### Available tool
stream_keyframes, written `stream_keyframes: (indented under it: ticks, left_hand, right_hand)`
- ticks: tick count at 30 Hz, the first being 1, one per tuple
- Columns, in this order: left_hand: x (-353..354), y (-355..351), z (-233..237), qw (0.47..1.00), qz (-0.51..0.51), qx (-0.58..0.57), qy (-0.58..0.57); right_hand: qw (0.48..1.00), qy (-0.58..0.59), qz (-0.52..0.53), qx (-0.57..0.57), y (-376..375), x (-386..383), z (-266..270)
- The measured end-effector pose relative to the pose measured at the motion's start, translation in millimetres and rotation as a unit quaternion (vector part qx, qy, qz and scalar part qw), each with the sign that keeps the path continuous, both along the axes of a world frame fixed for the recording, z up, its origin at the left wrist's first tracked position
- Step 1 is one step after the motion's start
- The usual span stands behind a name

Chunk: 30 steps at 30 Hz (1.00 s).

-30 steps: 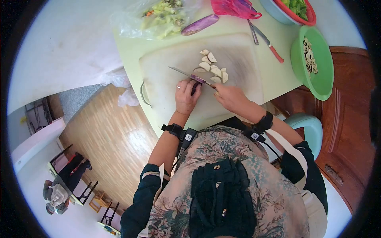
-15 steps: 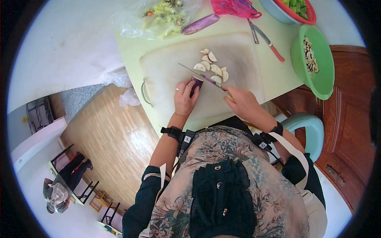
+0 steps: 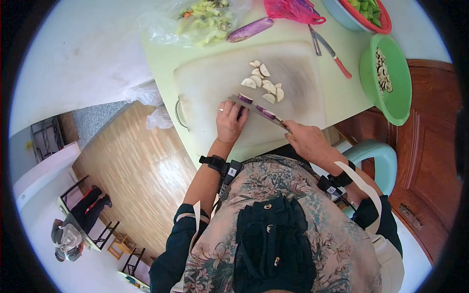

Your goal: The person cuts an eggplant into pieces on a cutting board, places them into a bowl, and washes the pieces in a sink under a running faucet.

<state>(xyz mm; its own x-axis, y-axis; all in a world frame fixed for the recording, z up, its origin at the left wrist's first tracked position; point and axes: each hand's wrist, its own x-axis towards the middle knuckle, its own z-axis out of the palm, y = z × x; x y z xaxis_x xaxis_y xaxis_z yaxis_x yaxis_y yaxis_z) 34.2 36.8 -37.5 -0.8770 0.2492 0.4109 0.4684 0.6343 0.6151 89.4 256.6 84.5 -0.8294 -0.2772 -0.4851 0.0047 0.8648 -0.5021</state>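
Eggplant (image 3: 245,98), now a short purple stub, lies at the middle of the frame on the cutting board (image 3: 205,83). It is pinned under my left hand (image 3: 228,123), fingers curled down over it. Right beside those fingertips the knife (image 3: 256,110) slants across the stub, its handle wrapped tight in my right hand (image 3: 307,140), lower right of centre. With so little to hold, I reckon the stub could roll or slip and bring the blade onto my fingertips. A careless sweep could scatter the slices (image 3: 265,83) just above towards the green bowl (image 3: 395,97).
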Motion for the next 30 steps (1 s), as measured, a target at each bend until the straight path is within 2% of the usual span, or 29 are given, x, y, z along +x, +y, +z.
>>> stream_keyframes:
  ticks: [7,14,16,22,28,30]
  left_hand:
    - [2,1,-2,1.000,0.006,0.004,-0.001]
    - [1,1,-2,1.000,0.006,0.007,0.019]
    - [2,2,-4,1.000,0.013,0.005,0.013]
    - [0,4,1,1.000,0.017,0.010,0.022]
    - [0,2,4,0.999,-0.003,0.031,0.028]
    - [2,2,3,0.999,0.006,0.034,0.020]
  right_hand:
    - [0.999,0.014,0.000,-0.036,-2,-6,-5]
    - [0.998,0.045,0.012,-0.029,-25,-21,-35]
    - [0.990,0.120,-0.001,-0.070,-29,-22,-43]
    - [0.988,0.140,-0.005,-0.067,-42,-38,-57]
    - [0.990,0.081,-0.076,-0.086,-28,-38,-54]
    - [0.992,0.072,-0.064,-0.082,-22,-32,-39]
